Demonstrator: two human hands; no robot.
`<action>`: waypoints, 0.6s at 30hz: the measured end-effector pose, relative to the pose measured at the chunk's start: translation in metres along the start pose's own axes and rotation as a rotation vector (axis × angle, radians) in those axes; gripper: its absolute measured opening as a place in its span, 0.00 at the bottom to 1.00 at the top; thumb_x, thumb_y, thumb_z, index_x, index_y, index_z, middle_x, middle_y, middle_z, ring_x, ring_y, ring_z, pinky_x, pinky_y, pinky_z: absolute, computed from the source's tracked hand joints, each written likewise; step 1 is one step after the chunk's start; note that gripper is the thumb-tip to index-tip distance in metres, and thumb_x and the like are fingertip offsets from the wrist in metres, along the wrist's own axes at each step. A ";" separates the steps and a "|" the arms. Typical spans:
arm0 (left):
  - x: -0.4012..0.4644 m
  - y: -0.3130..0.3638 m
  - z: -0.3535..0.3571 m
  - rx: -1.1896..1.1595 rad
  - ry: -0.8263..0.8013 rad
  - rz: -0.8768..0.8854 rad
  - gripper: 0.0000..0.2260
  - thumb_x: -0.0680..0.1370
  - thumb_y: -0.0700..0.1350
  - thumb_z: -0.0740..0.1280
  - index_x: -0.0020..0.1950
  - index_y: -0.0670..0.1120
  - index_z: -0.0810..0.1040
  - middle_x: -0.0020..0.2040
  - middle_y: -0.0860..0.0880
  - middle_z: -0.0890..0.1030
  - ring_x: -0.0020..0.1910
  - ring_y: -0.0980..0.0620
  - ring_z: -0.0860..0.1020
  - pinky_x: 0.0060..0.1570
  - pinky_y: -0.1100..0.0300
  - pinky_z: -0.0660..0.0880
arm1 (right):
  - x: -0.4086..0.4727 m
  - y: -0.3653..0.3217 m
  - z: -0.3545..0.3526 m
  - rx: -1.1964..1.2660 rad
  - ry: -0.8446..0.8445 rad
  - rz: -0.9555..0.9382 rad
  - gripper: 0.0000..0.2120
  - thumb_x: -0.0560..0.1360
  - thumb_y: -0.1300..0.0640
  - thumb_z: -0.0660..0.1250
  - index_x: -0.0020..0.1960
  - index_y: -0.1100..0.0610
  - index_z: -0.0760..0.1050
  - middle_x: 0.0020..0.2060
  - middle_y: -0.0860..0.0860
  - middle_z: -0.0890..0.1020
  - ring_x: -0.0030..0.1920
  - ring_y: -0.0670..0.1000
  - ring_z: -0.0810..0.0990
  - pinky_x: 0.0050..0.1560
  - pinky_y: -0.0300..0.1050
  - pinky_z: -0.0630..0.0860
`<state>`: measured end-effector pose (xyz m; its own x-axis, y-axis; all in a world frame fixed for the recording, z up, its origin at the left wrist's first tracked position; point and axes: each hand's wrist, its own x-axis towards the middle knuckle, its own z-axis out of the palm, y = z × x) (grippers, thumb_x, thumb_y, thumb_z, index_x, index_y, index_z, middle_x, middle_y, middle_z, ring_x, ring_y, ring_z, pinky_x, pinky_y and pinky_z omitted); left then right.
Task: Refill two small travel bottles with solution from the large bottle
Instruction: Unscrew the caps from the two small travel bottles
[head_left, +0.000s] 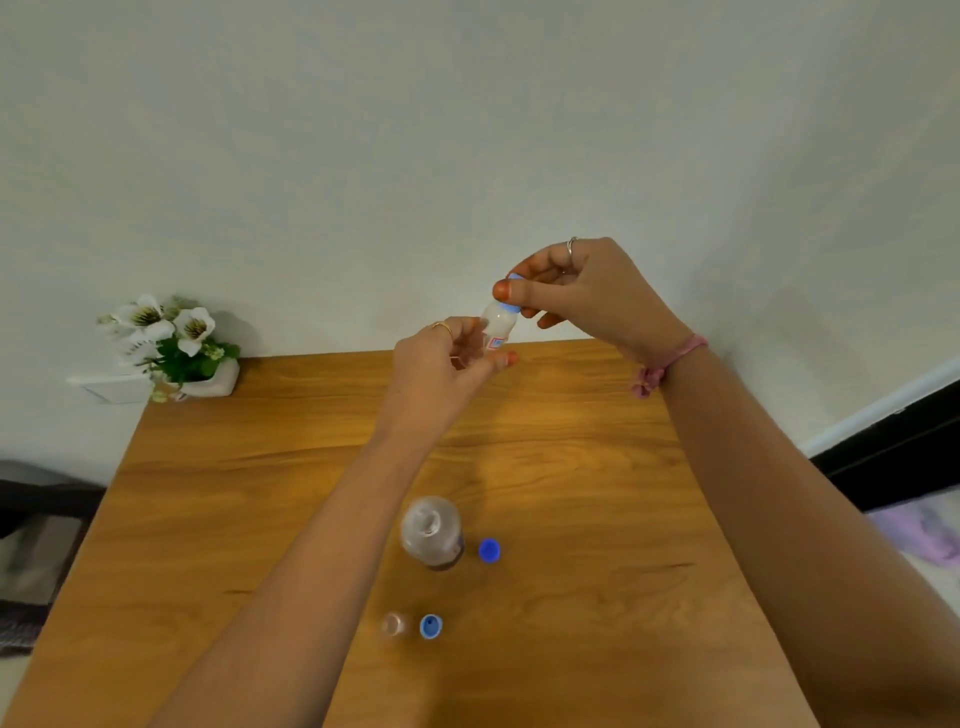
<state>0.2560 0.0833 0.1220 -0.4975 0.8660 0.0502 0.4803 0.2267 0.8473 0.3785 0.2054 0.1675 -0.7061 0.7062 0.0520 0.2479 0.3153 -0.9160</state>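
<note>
Small bottle (497, 326) in left hand (441, 364) grip; right hand (587, 291) pinching cap (514, 280).

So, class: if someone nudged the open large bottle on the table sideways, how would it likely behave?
The large bottle stands upright with its cap off beside it, so a tip would probably spill solution. It looks like clear, thin plastic, so likely light and easy to slide on the smooth table.

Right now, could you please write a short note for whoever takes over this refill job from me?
Left hand holds a small bottle up over the table; right hand pinches its blue cap.
Large bottle stands open, its blue cap beside it.
Second small bottle stands open by its own cap.
Whether either small bottle is filled is unclear. Left: check that, recap everything.
</note>
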 end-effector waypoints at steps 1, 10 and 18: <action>-0.008 0.002 -0.011 0.002 0.004 0.001 0.20 0.71 0.50 0.75 0.61 0.46 0.79 0.43 0.56 0.80 0.44 0.58 0.80 0.47 0.67 0.76 | -0.005 -0.009 0.005 -0.007 -0.006 -0.016 0.14 0.69 0.51 0.74 0.48 0.60 0.81 0.39 0.56 0.85 0.37 0.47 0.82 0.39 0.40 0.80; -0.064 -0.001 -0.083 -0.068 0.030 -0.002 0.18 0.73 0.48 0.73 0.62 0.48 0.79 0.46 0.51 0.82 0.46 0.55 0.78 0.45 0.68 0.72 | -0.032 -0.070 0.055 -0.031 -0.114 -0.147 0.09 0.71 0.57 0.72 0.49 0.60 0.80 0.40 0.55 0.83 0.38 0.47 0.79 0.45 0.39 0.78; -0.103 -0.030 -0.116 -0.283 -0.063 -0.044 0.11 0.72 0.46 0.74 0.52 0.57 0.81 0.49 0.44 0.85 0.53 0.45 0.82 0.59 0.45 0.76 | -0.056 -0.111 0.079 -0.250 -0.393 -0.159 0.16 0.72 0.60 0.71 0.59 0.52 0.76 0.55 0.42 0.79 0.52 0.42 0.80 0.55 0.39 0.76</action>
<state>0.2092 -0.0640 0.1526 -0.4634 0.8860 -0.0157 0.2343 0.1396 0.9621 0.3386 0.0811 0.2347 -0.9329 0.3600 -0.0149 0.2348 0.5762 -0.7829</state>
